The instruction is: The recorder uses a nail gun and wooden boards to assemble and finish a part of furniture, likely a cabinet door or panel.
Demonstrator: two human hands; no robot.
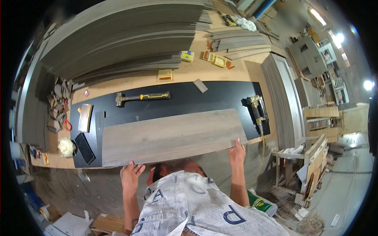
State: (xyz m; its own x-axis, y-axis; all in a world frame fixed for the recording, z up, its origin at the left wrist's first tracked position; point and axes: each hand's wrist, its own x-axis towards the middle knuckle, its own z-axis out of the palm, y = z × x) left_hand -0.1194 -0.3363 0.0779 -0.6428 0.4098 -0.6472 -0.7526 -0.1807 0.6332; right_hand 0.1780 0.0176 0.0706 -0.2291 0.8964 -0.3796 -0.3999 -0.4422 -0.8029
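Observation:
A long grey-brown wooden board [173, 135] lies slightly tilted over the black work mat [185, 98], its near edge reaching past the table's front. My left hand [132, 174] is closed on that near edge toward the left, its thumb hidden beneath or behind the board. Near the right corner, my right hand [236, 152] grips the same edge with its fingers partly hidden. Beyond the board lies a hammer [142, 96] with a black and yellow handle. A nail gun [256, 112] with a hose rests to the right of the board.
Stacked grey boards [118, 43] fill the table's far side, and more panels [283, 98] stand at the right. A phone [85, 148], a scraper-like metal plate [85, 118] and wood offcuts [59, 102] lie left. A small wood piece [200, 85] and yellow boxes [165, 75] sit beyond the hammer.

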